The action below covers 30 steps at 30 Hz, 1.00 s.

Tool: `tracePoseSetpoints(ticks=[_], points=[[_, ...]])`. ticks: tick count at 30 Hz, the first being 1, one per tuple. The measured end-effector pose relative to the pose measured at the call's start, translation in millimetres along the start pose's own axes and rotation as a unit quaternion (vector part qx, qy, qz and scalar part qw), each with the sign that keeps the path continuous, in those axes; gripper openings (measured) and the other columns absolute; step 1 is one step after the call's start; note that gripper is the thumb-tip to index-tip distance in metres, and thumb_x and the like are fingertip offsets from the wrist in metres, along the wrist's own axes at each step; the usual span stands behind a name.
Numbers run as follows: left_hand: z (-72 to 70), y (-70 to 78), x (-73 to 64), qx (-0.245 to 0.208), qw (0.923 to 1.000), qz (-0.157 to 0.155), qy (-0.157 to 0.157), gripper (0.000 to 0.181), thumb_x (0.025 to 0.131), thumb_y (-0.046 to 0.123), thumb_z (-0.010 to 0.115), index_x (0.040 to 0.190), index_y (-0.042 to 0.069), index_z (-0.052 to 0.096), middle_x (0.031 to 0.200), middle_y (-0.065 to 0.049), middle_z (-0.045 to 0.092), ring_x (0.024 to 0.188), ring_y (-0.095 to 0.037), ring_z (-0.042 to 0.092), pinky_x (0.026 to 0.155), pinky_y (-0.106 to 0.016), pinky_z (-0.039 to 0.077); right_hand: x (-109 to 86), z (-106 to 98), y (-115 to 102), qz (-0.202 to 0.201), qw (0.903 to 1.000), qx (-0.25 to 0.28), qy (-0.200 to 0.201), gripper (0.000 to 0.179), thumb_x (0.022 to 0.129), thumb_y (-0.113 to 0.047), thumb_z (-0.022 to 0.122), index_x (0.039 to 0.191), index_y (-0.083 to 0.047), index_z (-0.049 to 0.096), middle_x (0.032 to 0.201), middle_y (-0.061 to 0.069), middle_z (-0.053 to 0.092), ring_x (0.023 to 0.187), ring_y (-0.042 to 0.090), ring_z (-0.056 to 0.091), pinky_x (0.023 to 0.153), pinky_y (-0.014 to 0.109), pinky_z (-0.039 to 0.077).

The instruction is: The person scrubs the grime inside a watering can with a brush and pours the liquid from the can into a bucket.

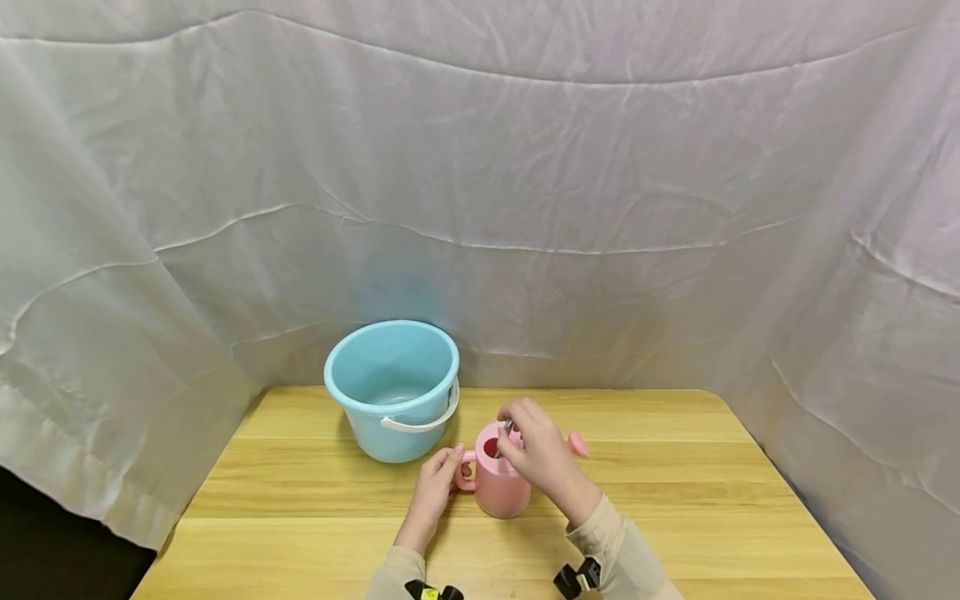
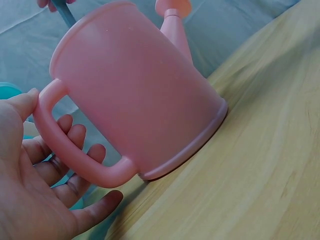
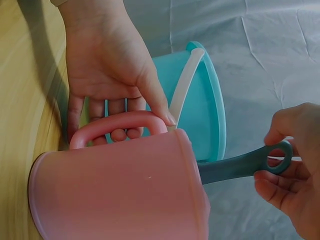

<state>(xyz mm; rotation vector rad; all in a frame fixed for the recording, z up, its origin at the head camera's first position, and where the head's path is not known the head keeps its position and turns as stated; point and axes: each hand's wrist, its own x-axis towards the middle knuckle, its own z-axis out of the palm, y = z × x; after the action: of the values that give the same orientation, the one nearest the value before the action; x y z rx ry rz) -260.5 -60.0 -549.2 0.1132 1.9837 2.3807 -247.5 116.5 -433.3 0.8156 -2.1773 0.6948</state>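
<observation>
A pink watering can (image 1: 502,493) stands upright on the table, its handle to the left and its spout to the right. My left hand (image 1: 432,490) holds the can's handle (image 2: 55,132), with the thumb at its upper bend and fingers passing behind it. Above the can's top opening, my right hand (image 1: 543,457) pinches the ringed end of a dark grey-green handle (image 3: 232,168). The lower part of this tool goes down into the can and is hidden, so I cannot tell its kind.
A light blue bucket (image 1: 360,433) with a white carrying handle (image 1: 423,427) stands behind and left of the can. The can's pink sprinkler head (image 1: 577,443) points right. A grey cloth (image 1: 525,317) hangs behind the wooden table (image 1: 675,500).
</observation>
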Motion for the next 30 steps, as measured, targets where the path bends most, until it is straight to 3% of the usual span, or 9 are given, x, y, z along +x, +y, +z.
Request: tracePoseSetpoints(ticks=[8,18,30], points=[[-0.1,0.1,-1.0,0.002,1.0000,0.000,0.000,0.055,0.099,0.036,0.055,0.091,-0.018,0.048,0.081,-0.010,0.056,0.070,-0.020,0.061,0.078,-0.040,0.061,-4.7,1.4,0.7,0.013,0.9978,-0.017,-0.063,0.017,0.075,-0.003,0.070,0.090,-0.008,0.062,0.086,0.002,0.060,0.076,0.012,0.052,0.065,0.023,0.051],[-0.1,-0.6,0.1,0.001,1.0000,0.006,-0.003,0.054,0.100,0.035,0.053,0.090,-0.018,0.048,0.082,-0.008,0.056,0.072,-0.018,0.061,0.079,-0.044,0.061,-8.7,3.0,0.8,0.042,0.9914,-0.027,-0.121,0.018,0.073,-0.002,0.069,0.089,-0.007,0.061,0.083,0.003,0.059,0.077,0.014,0.052,0.065,0.024,0.050],[0.5,1.4,-0.9,0.006,1.0000,-0.001,-0.001,0.054,0.100,0.035,0.054,0.091,-0.018,0.049,0.083,-0.013,0.057,0.069,-0.020,0.063,0.079,-0.043,0.061,-9.1,7.9,2.5,0.021,0.9922,-0.032,-0.119,0.022,0.072,0.005,0.066,0.091,-0.005,0.064,0.090,0.006,0.064,0.082,0.019,0.053,0.070,0.029,0.050]])
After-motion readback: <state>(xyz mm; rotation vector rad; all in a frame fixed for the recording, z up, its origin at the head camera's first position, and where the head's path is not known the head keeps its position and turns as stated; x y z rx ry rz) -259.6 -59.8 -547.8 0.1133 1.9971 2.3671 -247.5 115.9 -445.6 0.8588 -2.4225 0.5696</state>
